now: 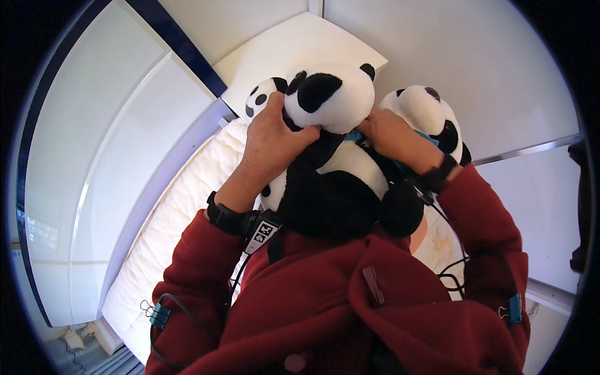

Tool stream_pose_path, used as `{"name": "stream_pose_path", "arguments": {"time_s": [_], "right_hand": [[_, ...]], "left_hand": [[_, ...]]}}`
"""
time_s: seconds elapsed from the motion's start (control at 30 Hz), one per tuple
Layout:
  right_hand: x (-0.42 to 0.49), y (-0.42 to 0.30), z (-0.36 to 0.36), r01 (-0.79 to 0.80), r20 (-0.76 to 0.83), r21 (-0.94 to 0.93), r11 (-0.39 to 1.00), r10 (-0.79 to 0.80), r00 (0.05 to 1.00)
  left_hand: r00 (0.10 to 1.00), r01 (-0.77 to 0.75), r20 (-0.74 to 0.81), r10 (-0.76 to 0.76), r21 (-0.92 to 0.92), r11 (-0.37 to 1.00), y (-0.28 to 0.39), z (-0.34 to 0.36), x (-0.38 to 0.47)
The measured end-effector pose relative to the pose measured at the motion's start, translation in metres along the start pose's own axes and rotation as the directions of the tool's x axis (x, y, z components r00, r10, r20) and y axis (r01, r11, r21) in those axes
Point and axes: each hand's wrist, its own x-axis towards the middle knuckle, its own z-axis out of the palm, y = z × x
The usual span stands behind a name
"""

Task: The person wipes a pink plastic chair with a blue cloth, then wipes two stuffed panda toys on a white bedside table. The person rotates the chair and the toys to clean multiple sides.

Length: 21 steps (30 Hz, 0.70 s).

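Observation:
A black-and-white panda plush toy [349,101] sits upright against my front, its head tipped and turned to the left of the view. My left hand [276,140] grips it at the neck, with the thumb pressed under the chin. On the other side of the neck, my right hand [398,138] has its fingers tucked in below the head. Between the hands a bit of teal ribbon [354,136] shows at the throat. My right fingertips are partly hidden, so whether they pinch ribbon or plush cannot be told.
A second panda plush [419,110] leans behind my right hand. A smaller panda face [260,96] peeks out behind my left. Cream quilted bedding [173,215] runs along the left, beside white cabinet doors [112,178]. A white panel [300,42] stands at the back. Cables [452,276] hang near my right arm.

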Motion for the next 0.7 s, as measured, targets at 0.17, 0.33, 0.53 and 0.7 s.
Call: {"name": "stream_pose_path", "arguments": {"time_s": [0.17,0.33,0.53,0.7], "right_hand": [[-0.072,-0.009,-0.028,0.193,0.148,0.102,0.976,-0.207,0.967],[-0.084,-0.001,-0.081,-0.197,0.351,0.221,0.955,0.111,0.930],[-0.023,-0.002,-0.058,-0.243,0.351,-0.293,0.925,0.341,0.872],[-0.014,0.017,-0.014,-0.137,-0.007,-0.047,0.989,0.137,0.991]], "left_hand": [[0.999,-0.037,0.003,0.037,0.005,0.999,-0.009,0.009,0.012],[0.999,0.020,0.034,-0.020,0.004,1.000,-0.002,0.021,0.016],[0.999,0.040,0.017,-0.040,-0.016,0.999,0.002,0.021,0.015],[0.998,0.055,0.029,-0.055,0.013,0.998,0.002,0.020,0.020]]}}
